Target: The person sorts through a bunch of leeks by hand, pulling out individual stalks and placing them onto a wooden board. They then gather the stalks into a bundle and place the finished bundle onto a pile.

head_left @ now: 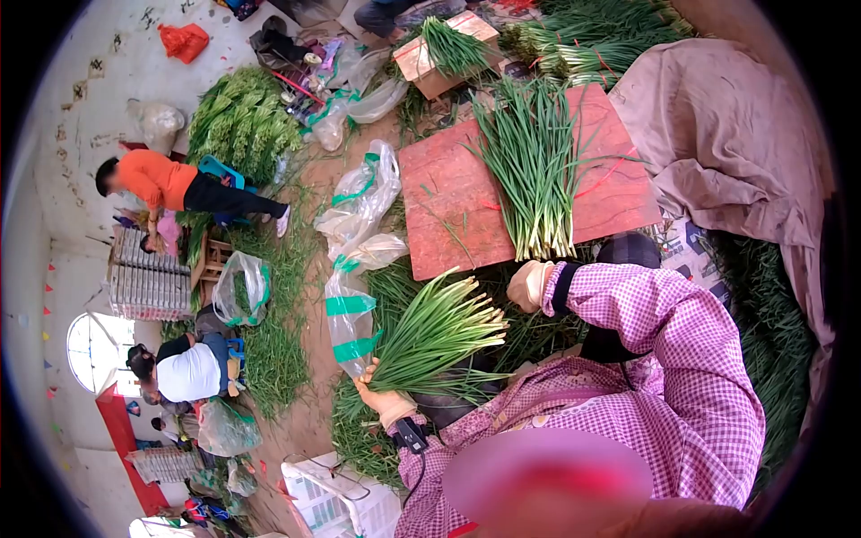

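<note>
My left hand [387,403], in a pale glove, is closed around the leafy end of a bunch of garlic chives [437,334]. The pale stem ends fan out toward the upper right. My right hand [527,286], also gloved, is curled closed just below the red board [439,211]. What its fingers hold, if anything, is hidden. Above it, a larger heap of garlic chives [535,170] lies on the board with the cut ends toward me. A red tie [599,182] lies beside that heap.
Clear plastic bags with green bands [350,309] lie left of the board. Loose green leaves [273,354] litter the floor. A white crate [345,502] stands at lower left. A brown cloth [726,125] covers the upper right. Other people [188,368] work at the left.
</note>
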Available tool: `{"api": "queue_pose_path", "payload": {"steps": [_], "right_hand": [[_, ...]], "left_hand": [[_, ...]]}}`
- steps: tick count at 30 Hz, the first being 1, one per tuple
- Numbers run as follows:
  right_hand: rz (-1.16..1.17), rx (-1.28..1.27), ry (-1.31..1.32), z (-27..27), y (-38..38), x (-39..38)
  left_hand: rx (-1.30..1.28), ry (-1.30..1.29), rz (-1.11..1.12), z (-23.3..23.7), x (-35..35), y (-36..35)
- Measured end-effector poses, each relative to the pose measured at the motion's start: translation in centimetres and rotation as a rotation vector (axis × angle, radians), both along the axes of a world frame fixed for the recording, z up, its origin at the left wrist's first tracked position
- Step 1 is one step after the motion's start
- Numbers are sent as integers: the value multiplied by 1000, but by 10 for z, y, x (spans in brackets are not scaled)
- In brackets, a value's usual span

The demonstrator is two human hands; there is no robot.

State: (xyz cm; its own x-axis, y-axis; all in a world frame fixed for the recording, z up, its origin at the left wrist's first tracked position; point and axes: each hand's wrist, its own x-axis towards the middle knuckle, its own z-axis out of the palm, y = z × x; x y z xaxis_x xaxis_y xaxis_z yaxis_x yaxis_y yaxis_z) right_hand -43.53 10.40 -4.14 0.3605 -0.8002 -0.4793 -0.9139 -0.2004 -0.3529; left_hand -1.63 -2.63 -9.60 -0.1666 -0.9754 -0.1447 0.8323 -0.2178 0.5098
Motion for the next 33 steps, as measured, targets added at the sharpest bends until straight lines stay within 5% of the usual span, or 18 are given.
{"api": "queue_pose_path", "payload": {"steps": [23,33], "right_hand": [[-18,-55,4,-8,0,1],[-15,-50,6,-5,1,2]], "left_hand": [[56,65,71,6,-6,2],[197,-125,246,27,-26,7]]}}
